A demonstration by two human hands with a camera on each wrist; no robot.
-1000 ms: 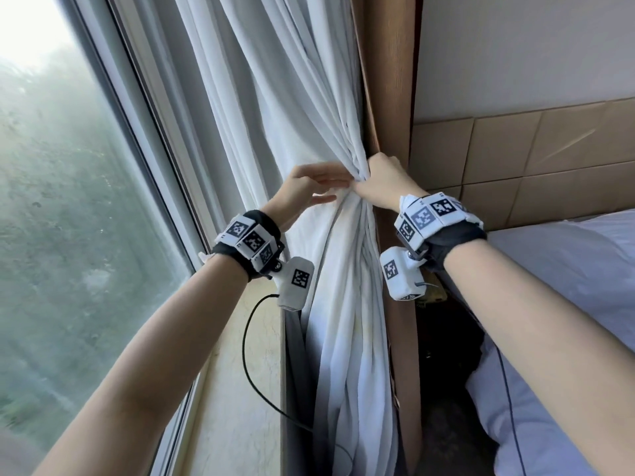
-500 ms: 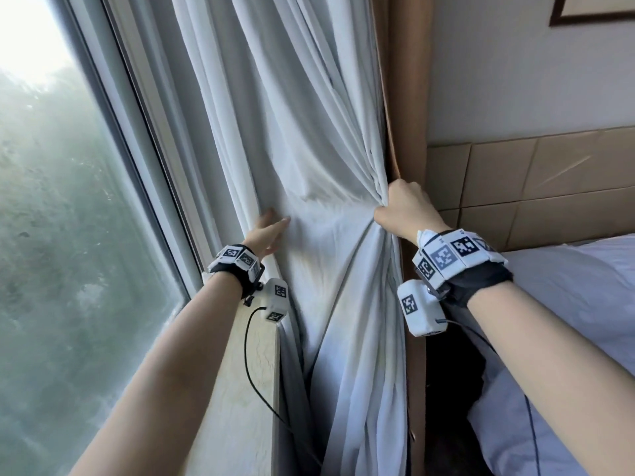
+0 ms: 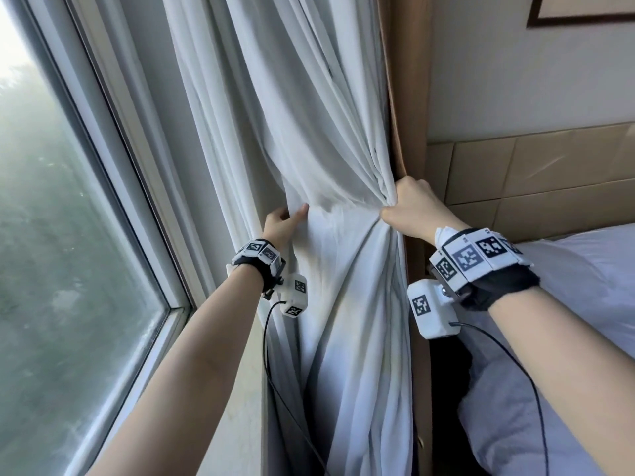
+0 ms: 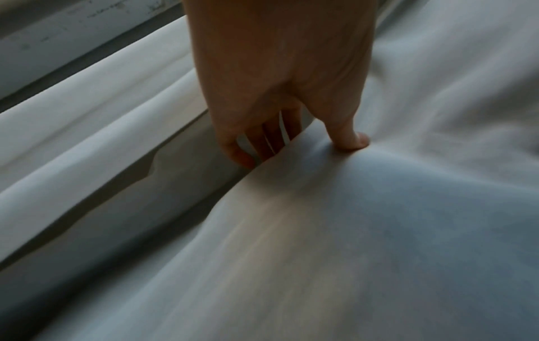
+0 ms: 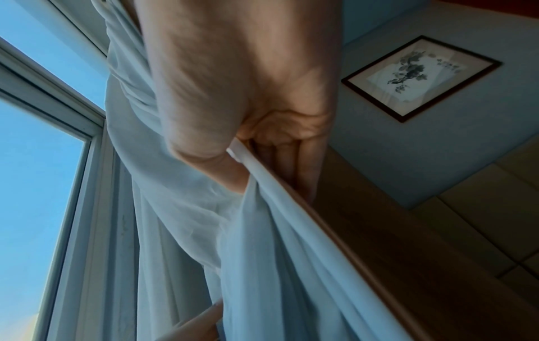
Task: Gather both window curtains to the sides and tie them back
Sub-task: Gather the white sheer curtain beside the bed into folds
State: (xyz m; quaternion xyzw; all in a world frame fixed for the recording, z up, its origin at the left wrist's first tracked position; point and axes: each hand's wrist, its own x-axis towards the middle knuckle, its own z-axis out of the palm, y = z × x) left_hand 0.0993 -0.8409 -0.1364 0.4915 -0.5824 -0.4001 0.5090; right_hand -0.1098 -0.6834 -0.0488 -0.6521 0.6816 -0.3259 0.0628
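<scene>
At the window's right side, against the wooden frame (image 3: 410,97), the right hand (image 3: 409,209) is fisted tight around the bunched white curtain (image 3: 330,132). The left hand (image 3: 283,221) — fingers tucked behind a loose fold, thumb in front — lies just left of that bunch. The sheer cloth hangs vertically, pleated.

— Are you reading any words, brands or numbers anywhere?

— No, nothing is reading as text. The wristbands (image 3: 476,257) are showing only black-and-white square code markers, and the small camera boxes (image 3: 431,309) under the wrists are carrying the same kind.

— And the framed picture (image 5: 421,80) on the wall?

— It is showing a few small marks beside the plant drawing, but they are blurring out, too small to read.
</scene>
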